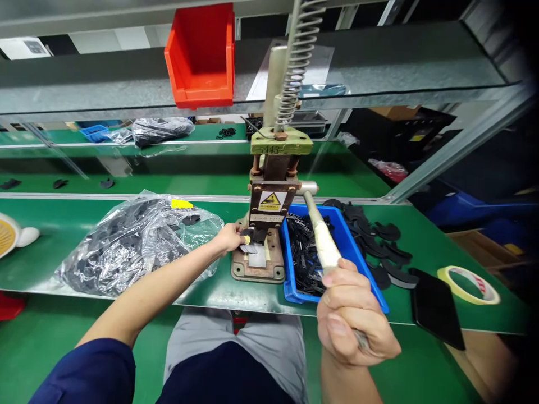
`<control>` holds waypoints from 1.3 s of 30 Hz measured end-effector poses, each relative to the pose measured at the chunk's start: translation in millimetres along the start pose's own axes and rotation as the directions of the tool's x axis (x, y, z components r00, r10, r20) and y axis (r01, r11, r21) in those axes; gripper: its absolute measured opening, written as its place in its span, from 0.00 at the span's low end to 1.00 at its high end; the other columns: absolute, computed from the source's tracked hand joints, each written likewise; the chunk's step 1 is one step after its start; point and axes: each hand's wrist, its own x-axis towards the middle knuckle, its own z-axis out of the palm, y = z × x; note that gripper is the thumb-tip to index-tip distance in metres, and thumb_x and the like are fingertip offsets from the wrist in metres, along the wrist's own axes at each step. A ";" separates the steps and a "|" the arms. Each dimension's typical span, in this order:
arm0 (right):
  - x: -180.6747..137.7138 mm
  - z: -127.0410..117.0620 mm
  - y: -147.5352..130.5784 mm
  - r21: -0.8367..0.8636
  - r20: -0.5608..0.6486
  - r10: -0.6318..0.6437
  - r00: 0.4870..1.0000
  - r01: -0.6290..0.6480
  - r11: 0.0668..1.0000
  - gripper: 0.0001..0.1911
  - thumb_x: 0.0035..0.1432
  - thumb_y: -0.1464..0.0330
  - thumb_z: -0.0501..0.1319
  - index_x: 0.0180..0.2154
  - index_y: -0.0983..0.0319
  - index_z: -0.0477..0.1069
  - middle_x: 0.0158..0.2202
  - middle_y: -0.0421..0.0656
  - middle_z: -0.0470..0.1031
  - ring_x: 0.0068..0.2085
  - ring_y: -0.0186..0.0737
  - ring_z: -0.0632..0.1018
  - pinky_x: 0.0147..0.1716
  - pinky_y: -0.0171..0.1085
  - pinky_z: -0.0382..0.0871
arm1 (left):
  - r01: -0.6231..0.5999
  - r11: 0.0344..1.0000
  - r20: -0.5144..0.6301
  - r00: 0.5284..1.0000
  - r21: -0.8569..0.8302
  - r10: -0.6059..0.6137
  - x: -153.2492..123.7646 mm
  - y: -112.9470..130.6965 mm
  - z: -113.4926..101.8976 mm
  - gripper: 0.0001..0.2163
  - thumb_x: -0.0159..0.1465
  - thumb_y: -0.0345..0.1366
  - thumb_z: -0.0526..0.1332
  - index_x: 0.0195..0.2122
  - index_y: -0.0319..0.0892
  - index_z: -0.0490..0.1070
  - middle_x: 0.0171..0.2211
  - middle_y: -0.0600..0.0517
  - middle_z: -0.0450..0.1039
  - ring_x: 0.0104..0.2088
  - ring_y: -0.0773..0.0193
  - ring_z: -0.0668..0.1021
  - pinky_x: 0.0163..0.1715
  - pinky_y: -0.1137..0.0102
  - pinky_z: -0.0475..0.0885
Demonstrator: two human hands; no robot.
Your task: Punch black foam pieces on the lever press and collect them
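An arbor-type hand press [273,202] stands on the green bench, with a tall coil spring [297,67] above it. My right hand [351,317] is wrapped round its wrapped lever handle [325,241], which slants down toward me. At the press base [240,269], my left hand [229,237] pinches a dark flat piece [248,248] beneath the ram. Part of that piece is hidden by my fingers and the ram. A blue bin [353,255] full of small black parts [301,252] sits just right of the press.
Left of the press lies a clear plastic bag [143,241] of dark pieces. Curved black pieces [379,241], a black tablet-like slab [435,306] and a tape roll [469,285] lie at right. An orange bin [202,56] stands on the shelf overhead.
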 end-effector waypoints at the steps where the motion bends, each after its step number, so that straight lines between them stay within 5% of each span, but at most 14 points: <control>1: 6.4 1.7 -0.2 0.006 -0.010 -0.016 1.000 0.016 1.000 0.05 0.53 0.73 0.59 0.27 0.58 0.65 0.25 0.37 0.69 0.33 0.41 0.75 0.46 0.57 0.72 | 0.016 0.999 0.005 1.000 -0.033 -0.016 -1.2 -0.3 1.3 0.11 0.48 0.22 0.70 0.31 0.37 0.71 0.21 0.57 0.72 0.23 0.68 0.75 0.25 0.75 0.72; 4: 32.1 9.4 2.0 0.040 -0.068 -0.078 0.995 0.081 0.996 0.03 0.54 0.67 0.61 0.33 0.57 0.68 0.27 0.38 0.70 0.32 0.41 0.75 0.42 0.56 0.73 | 0.046 0.988 0.020 0.999 -0.146 -0.044 -7.0 0.3 4.5 0.11 0.50 0.22 0.68 0.33 0.38 0.70 0.22 0.57 0.72 0.19 0.69 0.74 0.21 0.75 0.71; 9: 80.2 28.5 5.7 0.016 -0.220 -0.147 0.964 0.154 0.988 0.22 0.52 0.64 0.66 0.50 0.54 0.72 0.38 0.40 0.74 0.36 0.41 0.75 0.42 0.52 0.75 | -0.019 0.957 0.024 0.999 -0.290 0.027 -22.2 -1.6 1.8 0.12 0.50 0.23 0.68 0.34 0.37 0.70 0.24 0.56 0.73 0.21 0.70 0.75 0.21 0.75 0.71; 12: 84.4 37.3 4.7 0.048 -0.216 0.012 0.976 -0.002 0.999 0.33 0.53 0.67 0.65 0.61 0.54 0.65 0.56 0.43 0.68 0.55 0.49 0.74 0.56 0.55 0.69 | -0.089 0.941 0.023 0.995 -0.326 0.102 -32.9 -3.8 -5.4 0.12 0.48 0.24 0.70 0.33 0.36 0.72 0.26 0.54 0.75 0.24 0.69 0.76 0.25 0.75 0.72; 14: 68.6 41.1 7.5 0.037 -0.165 0.240 0.957 -0.238 0.971 0.34 0.56 0.67 0.64 0.63 0.54 0.60 0.62 0.46 0.64 0.62 0.53 0.70 0.58 0.56 0.68 | -0.125 0.933 0.039 0.988 -0.338 0.147 -40.4 -5.0 -11.7 0.13 0.48 0.26 0.72 0.34 0.36 0.73 0.28 0.52 0.76 0.26 0.68 0.77 0.28 0.75 0.73; 16: 41.3 44.6 15.3 -0.030 -0.070 0.527 0.847 -0.530 0.848 0.25 0.59 0.62 0.62 0.58 0.56 0.67 0.58 0.49 0.70 0.58 0.51 0.73 0.56 0.56 0.70 | -0.152 0.926 0.069 0.980 -0.345 0.186 -48.2 -5.6 -18.1 0.14 0.48 0.29 0.73 0.35 0.36 0.73 0.30 0.51 0.77 0.29 0.67 0.77 0.30 0.73 0.73; 19: -2.4 53.1 31.8 -0.170 0.203 0.837 0.508 -0.824 0.541 0.17 0.58 0.55 0.63 0.42 0.59 0.77 0.48 0.49 0.77 0.50 0.48 0.77 0.57 0.52 0.69 | -0.180 0.923 0.132 0.963 -0.339 0.236 -59.9 -4.5 -26.7 0.16 0.48 0.32 0.73 0.37 0.36 0.74 0.31 0.51 0.77 0.30 0.66 0.78 0.34 0.71 0.74; 22: -28.9 64.7 43.9 -0.181 0.388 0.884 0.262 -0.918 0.352 0.20 0.54 0.51 0.64 0.37 0.61 0.78 0.39 0.48 0.80 0.37 0.43 0.78 0.42 0.44 0.75 | -0.236 0.920 0.204 0.929 -0.312 0.308 -71.2 -0.2 -33.8 0.15 0.51 0.35 0.72 0.39 0.36 0.75 0.33 0.51 0.78 0.32 0.65 0.78 0.38 0.69 0.74; 25: -36.8 71.7 46.0 -0.158 0.571 0.821 0.031 -0.977 0.146 0.23 0.52 0.49 0.66 0.31 0.64 0.77 0.28 0.47 0.78 0.26 0.36 0.75 0.26 0.36 0.69 | -0.385 0.907 0.254 0.872 -0.171 0.418 -82.8 8.7 -42.4 0.13 0.56 0.36 0.69 0.42 0.37 0.77 0.36 0.49 0.78 0.35 0.63 0.78 0.40 0.69 0.73; 28: -40.8 71.6 39.4 -0.129 0.683 0.721 -0.115 -0.991 -0.035 0.24 0.48 0.50 0.70 0.32 0.66 0.75 0.24 0.44 0.75 0.23 0.33 0.73 0.22 0.32 0.65 | -0.591 0.806 0.368 0.757 0.033 0.540 -96.3 21.6 -52.4 0.09 0.62 0.36 0.64 0.42 0.41 0.79 0.38 0.48 0.77 0.38 0.62 0.78 0.42 0.69 0.72; 30: -47.1 70.3 32.3 -0.102 0.715 0.683 -0.147 -0.989 -0.106 0.26 0.44 0.51 0.73 0.34 0.65 0.74 0.25 0.44 0.75 0.24 0.32 0.72 0.21 0.31 0.63 | -0.704 0.703 0.485 0.652 0.102 0.582 -104.9 29.1 -57.7 0.09 0.65 0.35 0.61 0.43 0.44 0.80 0.39 0.48 0.77 0.40 0.61 0.78 0.43 0.71 0.71; 33: -62.1 69.7 21.1 -0.037 0.708 0.696 -0.118 -0.991 -0.131 0.25 0.45 0.51 0.74 0.36 0.64 0.73 0.26 0.42 0.74 0.23 0.29 0.70 0.21 0.30 0.59 | -0.807 0.573 0.580 0.538 0.144 0.612 -113.6 32.9 -60.9 0.11 0.66 0.32 0.59 0.45 0.46 0.80 0.39 0.48 0.78 0.40 0.61 0.79 0.42 0.72 0.71; 39: -88.5 72.0 3.0 0.000 0.651 0.758 -0.038 -0.999 -0.050 0.19 0.48 0.57 0.74 0.33 0.65 0.75 0.26 0.42 0.74 0.23 0.29 0.66 0.22 0.32 0.59 | -0.895 0.395 0.652 0.428 0.208 0.626 -118.5 24.5 -56.9 0.09 0.62 0.29 0.62 0.41 0.46 0.79 0.37 0.49 0.79 0.37 0.61 0.80 0.33 0.73 0.69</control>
